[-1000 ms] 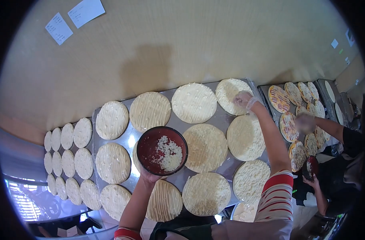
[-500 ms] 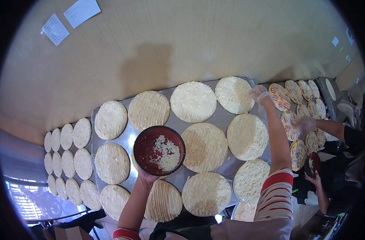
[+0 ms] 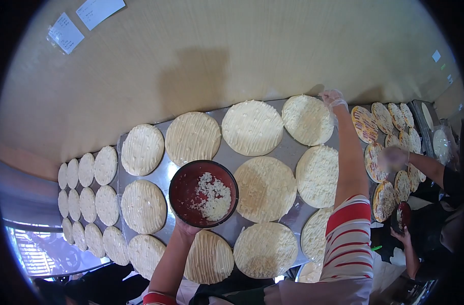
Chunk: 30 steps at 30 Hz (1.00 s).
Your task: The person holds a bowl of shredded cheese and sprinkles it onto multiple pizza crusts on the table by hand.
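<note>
- Grips red bowl (image 3: 183,195) of white crumbs (image 3: 215,202) in left hand (image 3: 187,228), above counter (image 3: 294,216)
- Has gloved right hand (image 3: 334,98) near topped round (image 3: 307,121); cannot tell openness or contents

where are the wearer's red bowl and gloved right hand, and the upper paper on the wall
wearer's red bowl (image 3: 183,188), head view: bare inner wall, left side
wearer's right hand (image 3: 332,98), head view: middle of the hand
upper paper (image 3: 99,12), head view: middle of the sheet

Narrow gaps between bases (image 3: 193,138), bowl (image 3: 186,185) above
</note>
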Each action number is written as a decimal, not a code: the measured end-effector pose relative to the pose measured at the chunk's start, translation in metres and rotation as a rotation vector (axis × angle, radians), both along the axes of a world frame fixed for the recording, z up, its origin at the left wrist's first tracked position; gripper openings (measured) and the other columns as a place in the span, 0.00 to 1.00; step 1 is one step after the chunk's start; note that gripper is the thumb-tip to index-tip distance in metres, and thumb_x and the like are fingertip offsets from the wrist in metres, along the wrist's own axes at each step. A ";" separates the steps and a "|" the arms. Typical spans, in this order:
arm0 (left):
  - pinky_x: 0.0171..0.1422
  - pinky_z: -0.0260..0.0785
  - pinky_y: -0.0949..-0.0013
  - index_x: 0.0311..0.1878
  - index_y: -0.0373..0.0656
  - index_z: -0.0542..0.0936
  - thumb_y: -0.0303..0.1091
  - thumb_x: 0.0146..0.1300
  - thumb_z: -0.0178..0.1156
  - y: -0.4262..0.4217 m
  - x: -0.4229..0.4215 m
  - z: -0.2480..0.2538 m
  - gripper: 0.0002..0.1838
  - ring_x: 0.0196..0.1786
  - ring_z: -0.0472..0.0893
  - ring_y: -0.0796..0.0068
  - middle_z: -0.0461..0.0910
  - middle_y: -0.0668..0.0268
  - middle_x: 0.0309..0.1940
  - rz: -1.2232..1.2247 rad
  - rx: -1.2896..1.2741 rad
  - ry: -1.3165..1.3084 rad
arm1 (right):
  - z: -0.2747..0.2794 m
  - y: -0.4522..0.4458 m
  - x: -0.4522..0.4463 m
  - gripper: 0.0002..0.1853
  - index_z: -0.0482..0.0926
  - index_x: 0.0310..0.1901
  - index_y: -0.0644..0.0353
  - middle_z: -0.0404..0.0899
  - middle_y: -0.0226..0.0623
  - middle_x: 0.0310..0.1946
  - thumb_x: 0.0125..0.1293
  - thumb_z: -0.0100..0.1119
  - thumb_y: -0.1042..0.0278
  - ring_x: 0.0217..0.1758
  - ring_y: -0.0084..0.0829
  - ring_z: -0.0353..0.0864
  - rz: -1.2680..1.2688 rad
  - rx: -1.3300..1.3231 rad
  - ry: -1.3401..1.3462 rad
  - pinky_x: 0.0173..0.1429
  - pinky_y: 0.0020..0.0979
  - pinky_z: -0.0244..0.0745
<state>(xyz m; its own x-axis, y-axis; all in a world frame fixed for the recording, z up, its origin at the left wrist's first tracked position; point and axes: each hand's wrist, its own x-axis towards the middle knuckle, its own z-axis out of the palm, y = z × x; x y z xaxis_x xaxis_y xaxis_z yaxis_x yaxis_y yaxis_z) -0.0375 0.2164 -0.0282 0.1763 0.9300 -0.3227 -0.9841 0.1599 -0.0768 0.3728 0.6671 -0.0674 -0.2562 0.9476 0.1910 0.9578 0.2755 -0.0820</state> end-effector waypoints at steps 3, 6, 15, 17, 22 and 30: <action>0.64 0.63 0.42 0.64 0.43 0.67 0.56 0.62 0.52 0.000 0.000 0.004 0.33 0.62 0.70 0.50 0.70 0.54 0.61 -0.007 -0.006 -0.010 | -0.042 0.030 0.038 0.10 0.86 0.32 0.47 0.83 0.38 0.33 0.57 0.53 0.64 0.37 0.38 0.82 0.055 -0.050 0.295 0.45 0.34 0.76; 0.64 0.63 0.42 0.64 0.43 0.67 0.56 0.62 0.52 -0.001 -0.001 0.006 0.33 0.62 0.71 0.50 0.70 0.54 0.60 -0.003 -0.028 -0.029 | -0.013 0.009 0.027 0.10 0.85 0.32 0.48 0.83 0.39 0.34 0.55 0.53 0.64 0.39 0.40 0.82 -0.084 -0.255 0.236 0.45 0.35 0.76; 0.65 0.62 0.42 0.64 0.46 0.67 0.59 0.63 0.49 0.001 -0.003 0.009 0.33 0.63 0.69 0.52 0.69 0.56 0.62 0.016 0.008 -0.016 | 0.030 -0.030 -0.001 0.09 0.85 0.33 0.53 0.82 0.36 0.26 0.57 0.56 0.63 0.31 0.29 0.80 -0.097 -0.278 -0.204 0.38 0.29 0.75; 0.65 0.61 0.42 0.64 0.46 0.67 0.62 0.64 0.46 0.003 -0.002 0.004 0.35 0.63 0.69 0.52 0.69 0.56 0.62 0.026 -0.032 0.107 | 0.027 -0.028 -0.014 0.10 0.85 0.36 0.54 0.81 0.34 0.26 0.59 0.56 0.64 0.31 0.24 0.79 -0.226 -0.387 0.009 0.38 0.27 0.75; 0.65 0.61 0.42 0.64 0.46 0.67 0.67 0.64 0.40 0.016 0.008 0.014 0.37 0.63 0.69 0.52 0.70 0.56 0.61 -0.017 0.024 0.055 | 0.003 -0.019 -0.041 0.10 0.81 0.44 0.60 0.79 0.25 0.30 0.66 0.55 0.67 0.31 0.20 0.76 0.012 -0.438 0.694 0.36 0.23 0.73; 0.67 0.58 0.42 0.66 0.46 0.65 0.70 0.62 0.38 0.045 0.029 0.022 0.41 0.64 0.68 0.51 0.68 0.55 0.63 -0.159 0.119 0.204 | 0.139 -0.192 -0.168 0.15 0.81 0.43 0.63 0.82 0.35 0.34 0.59 0.65 0.62 0.37 0.24 0.80 0.665 -0.906 0.913 0.42 0.27 0.77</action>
